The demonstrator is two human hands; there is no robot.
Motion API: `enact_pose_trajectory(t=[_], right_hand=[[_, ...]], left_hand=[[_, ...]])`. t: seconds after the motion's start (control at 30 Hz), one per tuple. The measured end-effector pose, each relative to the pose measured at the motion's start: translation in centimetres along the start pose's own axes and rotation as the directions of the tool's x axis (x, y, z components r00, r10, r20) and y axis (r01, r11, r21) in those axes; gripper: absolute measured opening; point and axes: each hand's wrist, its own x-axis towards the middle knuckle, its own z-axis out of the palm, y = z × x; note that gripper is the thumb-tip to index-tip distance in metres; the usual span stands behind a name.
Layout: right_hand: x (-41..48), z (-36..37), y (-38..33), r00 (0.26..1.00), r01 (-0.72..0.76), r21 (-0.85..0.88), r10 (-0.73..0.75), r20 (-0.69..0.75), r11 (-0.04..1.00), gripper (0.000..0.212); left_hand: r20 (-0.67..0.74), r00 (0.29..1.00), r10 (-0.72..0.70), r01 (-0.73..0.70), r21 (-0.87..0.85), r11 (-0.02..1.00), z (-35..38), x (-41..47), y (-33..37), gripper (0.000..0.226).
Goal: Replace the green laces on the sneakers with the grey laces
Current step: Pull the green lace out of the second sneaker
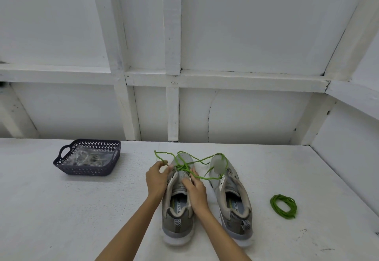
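White panelled wall [246, 35] behind a white table [71, 209]; two grey sneakers stand side by side at the near centre, heels toward the person.

Left sneaker [177, 219]: a green lace [184, 167] is still threaded loosely near its toe, its slack looping across onto the toe of the right sneaker [235, 215].

Left hand [158, 178]: thumb and fingers pinch the green lace close to one end, just beside the shoe's toe.

Right hand [196, 191]: it lies over the left sneaker's tongue with fingers bent down at the eyelets (I cannot tell whether it grips anything).

A coiled green lace [284, 206] lies on the table to the right, well apart from the shoes.

Far left, a dark basket [82, 171] holds a clear bag [102, 155] containing the grey laces [90, 159].
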Motion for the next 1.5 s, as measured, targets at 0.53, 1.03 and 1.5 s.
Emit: enact_pose_trajectory(t=[0.53, 1.03, 1.5], right_hand=[[-0.2, -0.1, 0.0, 1.0, -0.001, -0.01, 0.001, 0.006, 1.0, 0.071], [-0.4, 0.0, -0.3, 1.0, -0.005, -0.012, 0.005, -0.001, 1.0, 0.068], [-0.5, 0.0, -0.5, 1.0, 0.006, -0.001, -0.006, -0.002, 1.0, 0.075]], left_hand=[[-0.113, 0.993, 0.029, -0.036, -0.059, 0.998, 0.0, 0.1, 0.9, 0.013], [0.007, 1.0, -0.017, 0.017, -0.056, 0.998, 0.0, 0.2, 0.4, 0.022], [0.153, 0.987, -0.049, 0.056, -0.041, 0.998, 0.2, -0.1, 0.1, 0.005]])
